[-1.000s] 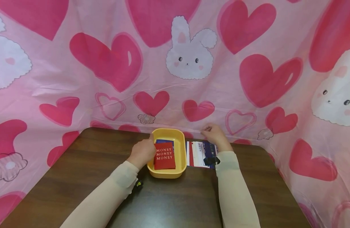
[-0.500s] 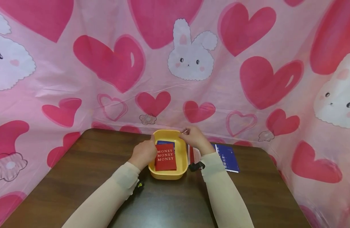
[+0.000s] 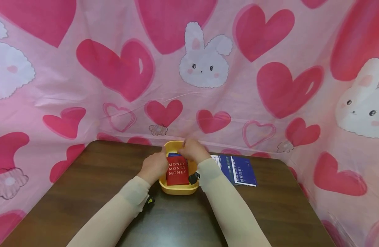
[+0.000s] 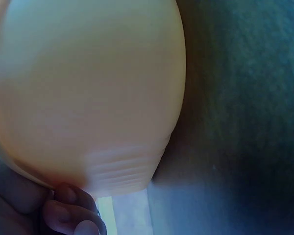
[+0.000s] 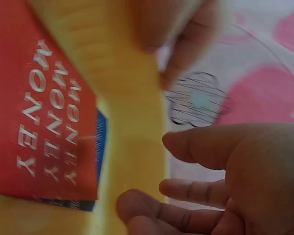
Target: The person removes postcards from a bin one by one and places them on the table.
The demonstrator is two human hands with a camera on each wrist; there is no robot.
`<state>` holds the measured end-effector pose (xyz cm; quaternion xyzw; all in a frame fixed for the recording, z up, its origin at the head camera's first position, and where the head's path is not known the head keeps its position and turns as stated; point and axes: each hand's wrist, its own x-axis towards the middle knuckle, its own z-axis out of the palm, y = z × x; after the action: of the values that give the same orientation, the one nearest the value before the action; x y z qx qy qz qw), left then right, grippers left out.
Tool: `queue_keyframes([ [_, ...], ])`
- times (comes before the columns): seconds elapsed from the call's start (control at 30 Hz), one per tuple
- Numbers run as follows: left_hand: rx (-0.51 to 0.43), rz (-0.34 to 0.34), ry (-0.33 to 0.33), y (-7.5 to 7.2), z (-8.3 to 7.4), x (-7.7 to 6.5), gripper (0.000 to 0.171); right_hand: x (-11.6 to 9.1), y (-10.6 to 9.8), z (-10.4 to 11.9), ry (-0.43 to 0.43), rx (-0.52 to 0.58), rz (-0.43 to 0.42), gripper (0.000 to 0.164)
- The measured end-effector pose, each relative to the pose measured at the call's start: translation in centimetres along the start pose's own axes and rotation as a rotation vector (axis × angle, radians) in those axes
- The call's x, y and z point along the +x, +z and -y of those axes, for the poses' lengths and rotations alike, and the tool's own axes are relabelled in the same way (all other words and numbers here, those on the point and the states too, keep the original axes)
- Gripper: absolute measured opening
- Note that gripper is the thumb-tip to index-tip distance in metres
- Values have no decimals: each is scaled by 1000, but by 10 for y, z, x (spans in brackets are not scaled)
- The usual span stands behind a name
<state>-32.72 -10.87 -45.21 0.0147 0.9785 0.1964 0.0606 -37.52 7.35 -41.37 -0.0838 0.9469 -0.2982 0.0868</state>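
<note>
A yellow plastic basin (image 3: 178, 191) stands on the table, and my left hand (image 3: 154, 165) grips its left rim. Curled fingers of that hand press close to the basin wall in the left wrist view. Inside lies a red booklet (image 3: 177, 173) printed "MONEY" in three lines, over a blue booklet (image 5: 101, 139) that is mostly covered. My right hand (image 3: 193, 151) is at the far right rim. Its thumb and fingers are spread apart around the far wall in the right wrist view, with nothing pinched between them.
Right of the basin, overlapping blue and white booklets (image 3: 245, 171) lie on the brown wooden table (image 3: 164, 219), partly behind the right sleeve. A pink curtain (image 3: 124, 113) with hearts and rabbits hangs behind the table and along its sides.
My right hand has moved left, from above the booklets to the basin's far right rim, uncovering the blue booklets. The left hand has stayed on the rim.
</note>
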Motion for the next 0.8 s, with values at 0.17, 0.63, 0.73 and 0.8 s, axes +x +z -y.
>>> queue_keyframes([
  [0.17, -28, 21, -10, 1, -2, 1, 84, 4, 16, 4, -22, -166, 7, 41],
  [0.63, 7, -13, 10, 5, -3, 6, 79, 3, 23, 1, 52, -208, 35, 52],
  [0.73, -8, -5, 4, 5, -2, 5, 81, 2, 23, 0, 63, -150, 38, 59],
  [0.8, -17, 3, -1, 4, -3, 5, 83, 3, 23, -1, 59, -140, 40, 61],
])
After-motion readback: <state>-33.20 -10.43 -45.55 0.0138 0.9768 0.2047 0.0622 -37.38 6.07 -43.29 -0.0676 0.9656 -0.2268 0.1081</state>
